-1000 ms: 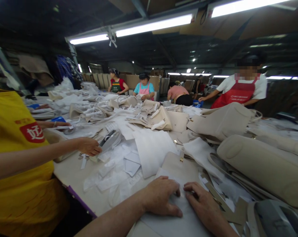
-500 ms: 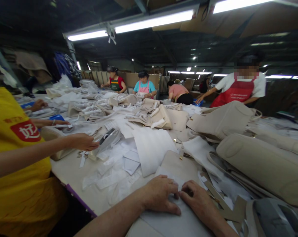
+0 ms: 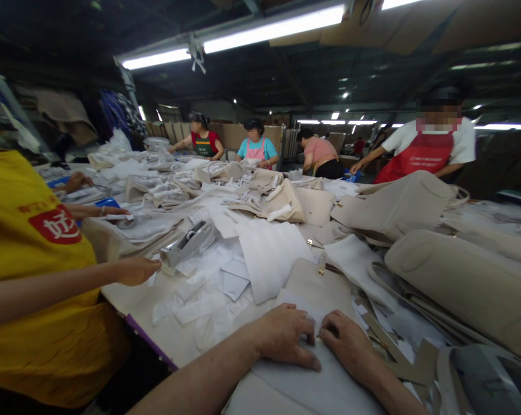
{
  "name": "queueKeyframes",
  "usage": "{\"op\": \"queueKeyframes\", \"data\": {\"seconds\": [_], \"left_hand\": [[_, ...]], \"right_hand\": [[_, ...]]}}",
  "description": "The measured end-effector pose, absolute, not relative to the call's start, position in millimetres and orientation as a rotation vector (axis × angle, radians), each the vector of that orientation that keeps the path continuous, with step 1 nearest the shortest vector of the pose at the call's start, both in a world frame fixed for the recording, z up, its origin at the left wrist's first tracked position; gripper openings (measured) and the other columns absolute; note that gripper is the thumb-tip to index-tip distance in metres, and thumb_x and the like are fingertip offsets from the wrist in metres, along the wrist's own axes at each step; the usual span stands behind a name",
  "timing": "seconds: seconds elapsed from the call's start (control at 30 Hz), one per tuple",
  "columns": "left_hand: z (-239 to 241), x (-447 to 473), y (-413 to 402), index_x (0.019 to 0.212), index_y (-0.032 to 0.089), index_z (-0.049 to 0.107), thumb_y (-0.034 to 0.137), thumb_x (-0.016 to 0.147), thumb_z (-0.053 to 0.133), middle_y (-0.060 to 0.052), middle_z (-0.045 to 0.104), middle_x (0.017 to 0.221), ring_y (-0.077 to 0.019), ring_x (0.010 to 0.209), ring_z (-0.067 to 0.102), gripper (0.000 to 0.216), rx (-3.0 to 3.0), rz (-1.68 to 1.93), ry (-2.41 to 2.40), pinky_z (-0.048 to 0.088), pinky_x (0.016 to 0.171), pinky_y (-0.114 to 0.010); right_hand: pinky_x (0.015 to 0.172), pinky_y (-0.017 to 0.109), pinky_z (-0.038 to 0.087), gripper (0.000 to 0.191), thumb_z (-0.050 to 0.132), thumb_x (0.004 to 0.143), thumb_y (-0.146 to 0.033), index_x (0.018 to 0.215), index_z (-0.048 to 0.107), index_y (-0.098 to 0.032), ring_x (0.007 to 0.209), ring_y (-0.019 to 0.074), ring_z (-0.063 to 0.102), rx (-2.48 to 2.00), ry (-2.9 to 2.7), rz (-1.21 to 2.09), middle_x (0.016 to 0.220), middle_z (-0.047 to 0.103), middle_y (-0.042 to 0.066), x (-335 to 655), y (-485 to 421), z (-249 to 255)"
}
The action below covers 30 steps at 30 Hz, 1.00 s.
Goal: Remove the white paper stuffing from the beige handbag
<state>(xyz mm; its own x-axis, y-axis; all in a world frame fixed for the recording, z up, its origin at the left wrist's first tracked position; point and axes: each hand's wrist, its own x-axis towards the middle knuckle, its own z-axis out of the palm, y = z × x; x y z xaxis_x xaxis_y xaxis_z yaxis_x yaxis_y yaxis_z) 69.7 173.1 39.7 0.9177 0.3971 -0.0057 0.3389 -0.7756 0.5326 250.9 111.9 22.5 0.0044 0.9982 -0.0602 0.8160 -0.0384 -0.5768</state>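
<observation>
A beige bag (image 3: 318,285) lies in front of me with its flap spread away from me. A thin white sheet (image 3: 301,383) covers its near part. My left hand (image 3: 289,337) rests on this sheet, its fingers bent and its thumb stretched out apart from them. Close beside it, the fingertips of my right hand (image 3: 347,346) are pinched together at the sheet. A tiny gold-coloured spot shows between the two hands; what the right fingertips hold is hidden. A gold clasp (image 3: 321,268) sits on the flap.
Beige bags (image 3: 463,282) are heaped on the right, beside a grey tape dispenser (image 3: 485,374). White foam sheets (image 3: 275,259) and clear plastic wrappers (image 3: 195,302) lie to the left. A co-worker in yellow (image 3: 36,276) reaches to another tape dispenser (image 3: 191,242). Several people work across the table.
The co-worker's hand at the left has drawn back from the tape dispenser, a short white strip now at its fingers. My hands have barely moved on the sheet; the view has shifted slightly.
</observation>
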Motion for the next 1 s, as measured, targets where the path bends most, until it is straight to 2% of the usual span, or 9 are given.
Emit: {"op": "queueKeyframes", "data": {"seconds": [0.13,0.23,0.3,0.5,0.77,0.9,1.0], "left_hand": [[42,69,172,0.093,0.023,0.065,0.065,0.072,0.056,-0.005,0.061,0.118,-0.0226,0.11,0.055,0.048,2.526,0.133,0.527,0.028,0.106,-0.041],[43,69,172,0.093,0.022,0.065,0.064,0.072,0.057,-0.005,0.063,0.114,-0.0226,0.11,0.055,0.048,2.517,0.138,0.53,0.029,0.106,-0.041],[41,69,172,0.092,0.022,0.064,0.064,0.072,0.058,-0.004,0.064,0.111,-0.0223,0.108,0.056,0.047,2.52,0.15,0.527,0.029,0.105,-0.041],[40,68,172,0.093,0.022,0.063,0.063,0.072,0.058,-0.005,0.061,0.118,-0.0227,0.11,0.055,0.046,2.528,0.16,0.519,0.03,0.105,-0.042],[41,68,172,0.092,0.022,0.065,0.063,0.071,0.059,-0.006,0.061,0.118,-0.0228,0.11,0.055,0.047,2.53,0.158,0.52,0.03,0.104,-0.041],[39,68,173,0.093,0.022,0.064,0.064,0.072,0.058,-0.005,0.062,0.115,-0.0222,0.109,0.056,0.047,2.53,0.174,0.511,0.03,0.104,-0.041],[37,68,173,0.092,0.022,0.064,0.064,0.071,0.059,-0.004,0.063,0.114,-0.0219,0.108,0.056,0.046,2.53,0.19,0.508,0.03,0.104,-0.042]], "right_hand": [[0.074,0.032,0.04,0.022,0.042,0.081,-0.034,0.072,0.057,-0.02,0.078,0.0185,0.055,-1.903,-1.815,0.671,0.08,0.06,0.004,252,109,25],[0.078,0.031,0.041,0.018,0.041,0.076,-0.024,0.079,0.058,-0.02,0.083,0.0185,0.056,-1.873,-1.785,0.731,0.084,0.062,0.004,256,106,26],[0.082,0.03,0.04,0.022,0.04,0.07,-0.018,0.081,0.059,-0.021,0.088,0.0178,0.057,-1.822,-1.802,0.773,0.087,0.062,0.003,258,103,25],[0.094,0.028,0.035,0.028,0.039,0.071,-0.016,0.078,0.064,-0.024,0.104,0.0162,0.053,-1.673,-1.912,0.789,0.105,0.059,0.003,257,99,24],[0.088,0.029,0.04,0.025,0.039,0.074,-0.018,0.075,0.064,-0.021,0.094,0.0178,0.057,-1.818,-1.915,0.619,0.096,0.062,0.006,257,101,21],[0.091,0.029,0.038,0.03,0.037,0.073,-0.015,0.08,0.065,-0.022,0.099,0.0174,0.055,-1.789,-1.921,0.627,0.103,0.06,0.005,257,99,22],[0.092,0.029,0.037,0.029,0.038,0.074,-0.016,0.077,0.065,-0.024,0.102,0.0177,0.054,-1.787,-1.956,0.667,0.104,0.059,0.004,255,98,25]]}}
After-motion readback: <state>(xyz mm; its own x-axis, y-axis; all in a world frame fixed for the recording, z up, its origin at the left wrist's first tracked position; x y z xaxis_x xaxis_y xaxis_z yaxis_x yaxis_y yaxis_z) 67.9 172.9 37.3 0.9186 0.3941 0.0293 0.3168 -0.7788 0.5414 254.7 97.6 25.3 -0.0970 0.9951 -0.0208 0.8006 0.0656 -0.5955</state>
